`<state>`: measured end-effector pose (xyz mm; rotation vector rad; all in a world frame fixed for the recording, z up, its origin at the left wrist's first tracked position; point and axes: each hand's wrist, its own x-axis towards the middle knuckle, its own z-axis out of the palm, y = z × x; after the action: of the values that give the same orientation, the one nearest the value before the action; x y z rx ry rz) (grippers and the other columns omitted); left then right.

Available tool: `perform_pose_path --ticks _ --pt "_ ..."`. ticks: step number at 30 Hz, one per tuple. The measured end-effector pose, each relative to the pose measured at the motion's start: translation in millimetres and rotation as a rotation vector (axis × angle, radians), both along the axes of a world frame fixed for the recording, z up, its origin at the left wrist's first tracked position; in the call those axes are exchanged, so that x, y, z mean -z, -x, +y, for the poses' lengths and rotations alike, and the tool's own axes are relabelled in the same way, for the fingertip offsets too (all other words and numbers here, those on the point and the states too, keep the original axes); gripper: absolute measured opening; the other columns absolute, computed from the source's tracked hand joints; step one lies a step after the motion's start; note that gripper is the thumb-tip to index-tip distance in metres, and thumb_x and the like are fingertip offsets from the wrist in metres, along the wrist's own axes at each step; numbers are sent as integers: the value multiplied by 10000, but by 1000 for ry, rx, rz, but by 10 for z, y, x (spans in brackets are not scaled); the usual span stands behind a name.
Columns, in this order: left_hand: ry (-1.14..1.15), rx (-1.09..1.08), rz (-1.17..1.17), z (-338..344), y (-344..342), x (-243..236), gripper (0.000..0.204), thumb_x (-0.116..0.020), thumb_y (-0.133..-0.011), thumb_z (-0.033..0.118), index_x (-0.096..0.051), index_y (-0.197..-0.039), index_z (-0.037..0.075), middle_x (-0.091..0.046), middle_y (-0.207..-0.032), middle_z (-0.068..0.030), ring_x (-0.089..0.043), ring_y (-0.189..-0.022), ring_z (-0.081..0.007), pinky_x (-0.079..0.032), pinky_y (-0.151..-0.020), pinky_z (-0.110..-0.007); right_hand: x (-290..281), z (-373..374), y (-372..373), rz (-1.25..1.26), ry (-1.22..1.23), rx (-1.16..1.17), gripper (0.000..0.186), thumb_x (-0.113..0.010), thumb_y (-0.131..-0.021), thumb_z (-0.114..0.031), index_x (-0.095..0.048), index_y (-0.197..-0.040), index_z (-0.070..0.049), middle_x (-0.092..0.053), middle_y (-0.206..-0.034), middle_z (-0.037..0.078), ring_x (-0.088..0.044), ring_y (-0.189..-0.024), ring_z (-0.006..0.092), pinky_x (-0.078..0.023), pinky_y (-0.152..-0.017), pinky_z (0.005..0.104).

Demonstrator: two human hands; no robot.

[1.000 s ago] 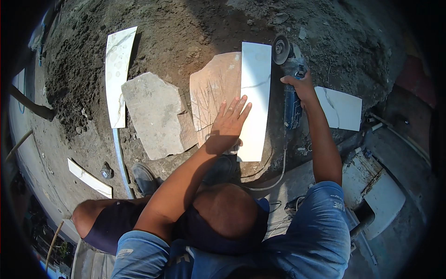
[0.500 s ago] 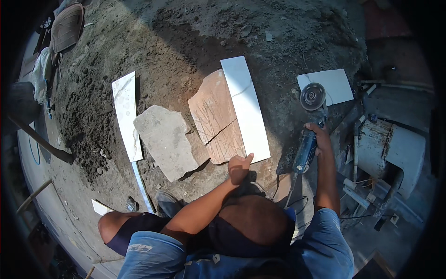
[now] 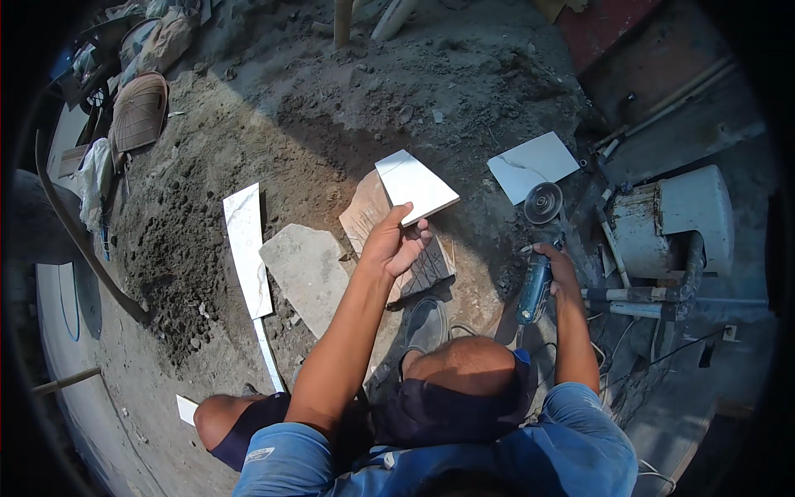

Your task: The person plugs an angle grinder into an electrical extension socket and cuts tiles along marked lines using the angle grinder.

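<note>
My left hand (image 3: 396, 243) grips the near edge of a white tile (image 3: 416, 185), thumb on top and fingers curled beneath. The tile is tilted and looks shorter from above, raised over a reddish, scored stone slab (image 3: 362, 209). In my right hand (image 3: 560, 269) is a blue angle grinder (image 3: 532, 291), its round disc (image 3: 543, 203) pointing away from me. The disc overlaps the near corner of another white tile (image 3: 534, 164) in view; I cannot tell whether they touch. Left of the reddish slab lies a grey stone slab (image 3: 305, 272).
A long white tile strip (image 3: 244, 240) lies on the soil at left, with a narrow pale strip (image 3: 268, 356) at its near end. A rusty white tank (image 3: 691, 217) and pipes (image 3: 633, 296) stand at right. Cables run beside my right leg. A woven basket (image 3: 139, 112) sits far left.
My left hand has moved up and away from me, lifting the tile's near edge off the reddish slab. The grinder stays in my right hand. The whole view has shifted.
</note>
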<state>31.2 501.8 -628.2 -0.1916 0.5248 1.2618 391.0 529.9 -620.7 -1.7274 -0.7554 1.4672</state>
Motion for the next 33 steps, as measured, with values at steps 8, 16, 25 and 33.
perform_pose_path --ticks 8,16,25,33 --pt "11 28 56 -87 45 128 303 -691 -900 117 -531 -1150 53 -616 -978 -108 -614 -760 -187 -553 -635 -343 37 -139 -4 84 -116 9 607 -808 -684 -104 -479 -1191 -42 -611 -896 75 -628 -693 177 -536 -579 347" --pt "4 60 99 -170 74 90 224 -718 -884 127 -600 -1060 56 -671 -880 -67 -638 -711 -158 -546 -634 -329 70 -244 -102 144 -61 7 570 -806 -692 -87 -483 -1162 -80 -626 -878 78 -638 -633 190 -541 -548 349" --pt "28 55 135 -155 1 50 206 -679 -897 94 -576 -1058 17 -660 -821 -86 -625 -698 -159 -496 -621 -319 106 -329 -148 205 -55 36 549 -809 -682 -65 -513 -1144 -65 -602 -870 57 -617 -649 167 -519 -558 329" --pt "23 72 158 -203 -58 94 232 -691 -895 97 -558 -1071 23 -647 -829 -88 -616 -708 -158 -505 -633 -304 204 -284 -188 210 -70 7 565 -805 -690 -66 -487 -1158 -62 -599 -866 64 -617 -643 170 -530 -558 337"
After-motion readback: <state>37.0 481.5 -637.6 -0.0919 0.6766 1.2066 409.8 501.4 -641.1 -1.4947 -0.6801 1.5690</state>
